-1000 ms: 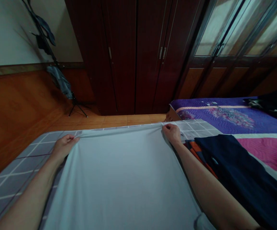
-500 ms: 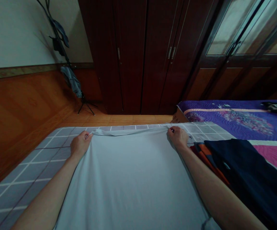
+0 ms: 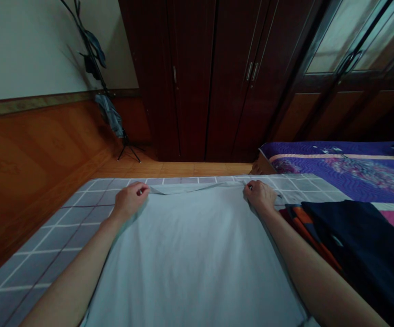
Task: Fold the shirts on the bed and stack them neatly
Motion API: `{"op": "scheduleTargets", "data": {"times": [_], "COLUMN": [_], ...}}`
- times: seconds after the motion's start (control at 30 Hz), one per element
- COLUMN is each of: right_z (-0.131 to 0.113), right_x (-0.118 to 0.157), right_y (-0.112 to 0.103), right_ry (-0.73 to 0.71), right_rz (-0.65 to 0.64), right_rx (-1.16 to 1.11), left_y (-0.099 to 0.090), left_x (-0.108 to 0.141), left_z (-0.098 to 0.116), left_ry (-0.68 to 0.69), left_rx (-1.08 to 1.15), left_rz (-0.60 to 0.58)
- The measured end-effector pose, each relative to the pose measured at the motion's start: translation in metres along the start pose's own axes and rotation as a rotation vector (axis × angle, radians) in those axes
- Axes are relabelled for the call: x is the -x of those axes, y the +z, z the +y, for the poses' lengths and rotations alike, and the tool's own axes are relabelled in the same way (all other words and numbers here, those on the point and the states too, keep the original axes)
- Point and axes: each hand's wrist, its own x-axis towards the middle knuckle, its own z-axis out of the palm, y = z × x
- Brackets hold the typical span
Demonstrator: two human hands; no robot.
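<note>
A pale blue-grey cloth garment (image 3: 197,245), which looks like a shirt, is spread over the checked grey sheet (image 3: 60,236) in front of me. My left hand (image 3: 131,199) pinches the far left corner of its edge between thumb and fingers. At the far right corner, my right hand (image 3: 261,195) is closed on the same edge. Between the two hands the edge runs nearly straight, with a small fold in it. The near end of the garment passes out of view at the bottom.
Folded dark navy clothes (image 3: 360,245), with an orange and dark striped piece (image 3: 314,231) beneath, lie beside my right forearm. Beyond are a purple flowered bedcover (image 3: 346,168), a dark red wardrobe (image 3: 197,91) and a coat stand (image 3: 96,68) with hanging items.
My left hand has shifted slightly inward, toward the right hand, with the cloth corner in its grip. The right hand keeps its hold. The whole view has turned a little left.
</note>
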Motion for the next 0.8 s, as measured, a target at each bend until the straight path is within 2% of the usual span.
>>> {"op": "scheduleTargets", "data": {"times": [0.07,0.1,0.2,0.3,0.37,0.47,0.53,0.6,0.67,0.8], "right_z": [0.000,0.001,0.001,-0.003,-0.010,-0.026,-0.034,-0.036,-0.032,-0.021], "right_x": [0.000,0.000,-0.001,0.002,0.005,0.014,0.019,0.020,0.019,0.011], "right_y": [0.000,0.000,-0.002,-0.010,-0.018,-0.024,-0.020,-0.010,0.002,0.020], "right_ry": [0.004,0.006,0.011,-0.003,-0.086,-0.348,-0.566,-0.707,-0.728,-0.631], "right_rz": [0.000,0.001,0.003,0.021,0.047,0.008,-0.084,-0.149,-0.158,-0.118], "right_rx": [0.001,0.000,-0.010,-0.026,-0.061,-0.152,-0.187,-0.158,-0.094,-0.007], "left_y": [0.002,0.006,0.019,0.031,0.035,0.036,0.035,0.034,0.033,0.026], "left_x": [0.000,0.000,0.001,0.002,0.003,0.003,0.003,0.002,0.001,0.012], "left_z": [0.006,0.006,-0.006,-0.019,-0.022,-0.022,-0.022,-0.026,-0.030,-0.029], "left_ry": [0.145,0.203,0.265,0.211,0.199,0.178,0.152,0.127,0.096,0.029], "left_rx": [0.094,0.108,0.063,-0.022,-0.059,-0.096,-0.114,-0.127,-0.136,-0.150], "left_rz": [-0.200,-0.242,-0.208,-0.196,-0.220,-0.287,-0.331,-0.343,-0.328,-0.286]}}
